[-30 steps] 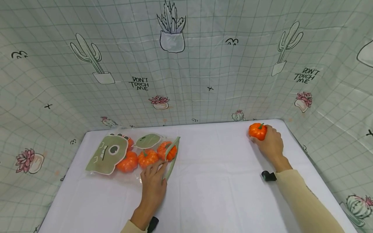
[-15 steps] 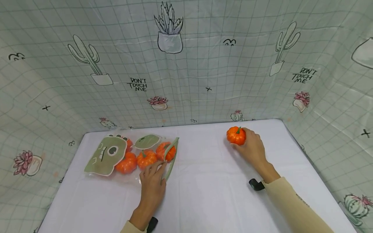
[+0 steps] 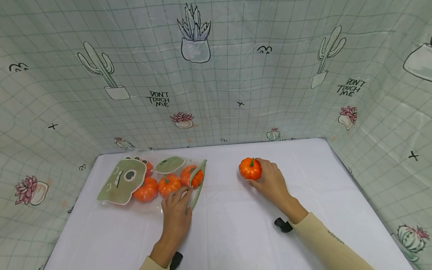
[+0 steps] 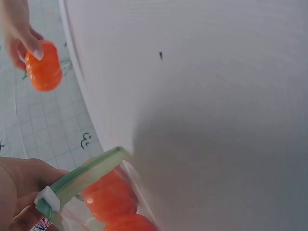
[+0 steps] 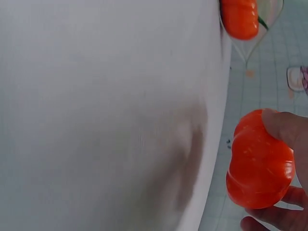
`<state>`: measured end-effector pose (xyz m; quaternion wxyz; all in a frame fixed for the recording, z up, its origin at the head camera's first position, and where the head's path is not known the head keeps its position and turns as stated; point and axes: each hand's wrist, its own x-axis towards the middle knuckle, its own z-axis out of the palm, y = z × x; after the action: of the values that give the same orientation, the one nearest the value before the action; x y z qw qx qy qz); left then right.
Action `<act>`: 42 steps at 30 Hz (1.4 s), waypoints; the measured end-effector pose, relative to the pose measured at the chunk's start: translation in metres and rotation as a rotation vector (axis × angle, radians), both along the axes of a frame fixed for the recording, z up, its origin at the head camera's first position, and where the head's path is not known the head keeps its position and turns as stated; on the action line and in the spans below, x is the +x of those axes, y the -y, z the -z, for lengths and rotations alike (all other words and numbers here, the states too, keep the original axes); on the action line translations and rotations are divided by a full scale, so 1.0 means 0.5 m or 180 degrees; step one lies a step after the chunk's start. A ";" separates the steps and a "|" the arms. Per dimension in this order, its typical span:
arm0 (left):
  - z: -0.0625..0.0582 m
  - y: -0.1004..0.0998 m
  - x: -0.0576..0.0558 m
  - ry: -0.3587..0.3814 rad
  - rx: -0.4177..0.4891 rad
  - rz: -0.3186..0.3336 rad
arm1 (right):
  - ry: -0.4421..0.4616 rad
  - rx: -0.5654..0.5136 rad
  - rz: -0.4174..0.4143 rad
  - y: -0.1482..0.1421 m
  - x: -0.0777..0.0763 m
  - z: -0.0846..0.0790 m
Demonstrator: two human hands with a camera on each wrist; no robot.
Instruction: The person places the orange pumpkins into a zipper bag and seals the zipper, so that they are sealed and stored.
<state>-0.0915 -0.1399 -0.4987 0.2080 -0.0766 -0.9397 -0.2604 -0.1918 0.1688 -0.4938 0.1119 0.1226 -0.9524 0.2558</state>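
Note:
My right hand (image 3: 274, 183) holds a small orange toy pumpkin (image 3: 249, 169) with a green stem, thumb on one side and fingers on the other. In the right wrist view this pumpkin (image 5: 260, 161) is held off the white tabletop. My left hand (image 3: 176, 215) is at the mouth of a clear zip bag (image 3: 116, 183) printed with a green cartoon face. The left wrist view shows its fingers pinching the green zip edge (image 4: 86, 174) beside a white slider (image 4: 47, 198), with the mouth parted. Several orange pumpkins (image 3: 170, 185) lie inside the bag.
A white cloth covers the table (image 3: 233, 232). Behind it and at both sides hangs a grid-patterned curtain (image 3: 222, 75) with cactus drawings. A black wrist camera (image 3: 282, 225) is on the right wrist, and another (image 3: 176, 259) is on the left.
My right hand has carried the pumpkin leftward and nearer to me, from the far right corner to about mid-table. My left hand stays at the bag's mouth.

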 end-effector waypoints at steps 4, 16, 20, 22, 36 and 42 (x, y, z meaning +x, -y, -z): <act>-0.001 0.000 0.000 -0.0018 -0.0005 0.0002 | -0.0027 0.0042 -0.0108 0.031 0.012 0.005; 0.002 0.000 0.000 -0.0027 -0.0035 -0.0017 | 0.0074 0.0049 -0.0372 0.117 0.036 0.016; 0.004 0.000 -0.001 -0.0048 -0.0043 -0.0011 | 0.0101 0.0057 -0.0448 0.140 0.038 0.020; 0.004 -0.001 -0.001 -0.0055 -0.0044 -0.0008 | 0.0116 0.0032 -0.0488 0.151 0.039 0.021; 0.001 -0.004 -0.001 -0.0050 0.0027 0.0011 | 0.0101 -0.0024 -0.0677 0.203 0.043 0.026; 0.000 -0.002 0.000 -0.0034 0.0012 0.0014 | 0.0116 0.0006 -0.0691 0.217 0.040 0.035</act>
<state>-0.0914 -0.1387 -0.4989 0.2126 -0.0797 -0.9379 -0.2622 -0.1720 0.0601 -0.5114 0.0660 0.2205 -0.9356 0.2678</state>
